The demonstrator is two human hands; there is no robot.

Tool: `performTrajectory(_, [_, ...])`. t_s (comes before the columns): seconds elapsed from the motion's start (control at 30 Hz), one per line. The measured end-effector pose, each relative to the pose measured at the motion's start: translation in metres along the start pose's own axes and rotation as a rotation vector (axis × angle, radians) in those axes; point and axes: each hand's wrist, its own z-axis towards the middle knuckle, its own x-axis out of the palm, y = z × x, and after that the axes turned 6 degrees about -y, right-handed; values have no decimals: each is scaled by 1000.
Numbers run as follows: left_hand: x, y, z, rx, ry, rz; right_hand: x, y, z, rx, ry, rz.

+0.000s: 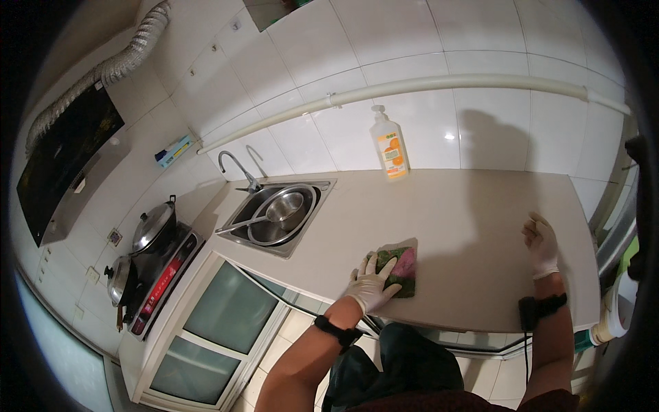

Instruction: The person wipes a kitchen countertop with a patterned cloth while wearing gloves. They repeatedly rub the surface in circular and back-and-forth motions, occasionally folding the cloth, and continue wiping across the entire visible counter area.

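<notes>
A folded green and pink cloth (405, 263) lies near the front edge of the pale countertop (437, 216). My left hand (371, 287), in a whitish glove, rests with spread fingers on the cloth's left part. At the right end of the counter, my right hand (540, 244), gloved too, is raised with its fingers curled and no object visible in it. Against the tiled wall stands a pump bottle (393, 152) with an orange label, beyond both hands.
Left of the cloth is a steel sink (288, 251) holding a basin and a saucepan (284, 207), under a curved faucet (239, 165). Farther left, a gas stove (167, 283) carries lidded pots (154, 226). A pipe (412, 85) runs along the wall. Buckets (615, 309) stand at the far right.
</notes>
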Motion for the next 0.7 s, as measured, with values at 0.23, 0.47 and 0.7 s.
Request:
performTrajectory(0.23, [5,30,-44,77,-38,60,10,8,-14,9,-59,29])
performTrajectory(0.47, [13,121,-43,-277,-29,45,15,11,-19,-3,45,68])
performTrajectory(0.7, [7,171,39,-634,-13,-99,33,20,-31,19,27,84])
